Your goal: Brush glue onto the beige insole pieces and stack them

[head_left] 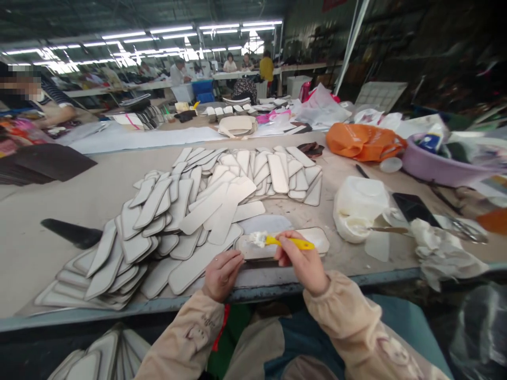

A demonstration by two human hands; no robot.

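Observation:
A small brush with a yellow handle [295,243] is held in my right hand [301,258], its fingers closed around the handle. White paste clings to the bristles [259,239], which rest on the left part of a pale oblong panel [312,240] with rounded corners. That panel lies near the table's front edge. My left hand [224,270] has its fingers pressed together at the panel's left end, gripping the corner. To the left and behind spreads a big heap of similar pale panels [225,200].
A white plastic jug [360,200] with paste at its mouth stands right of the panel. Beyond are crumpled paper [439,248], a purple basin [455,166] and an orange bag [364,141]. A black pointed object [73,232] lies left. Other people sit farther back.

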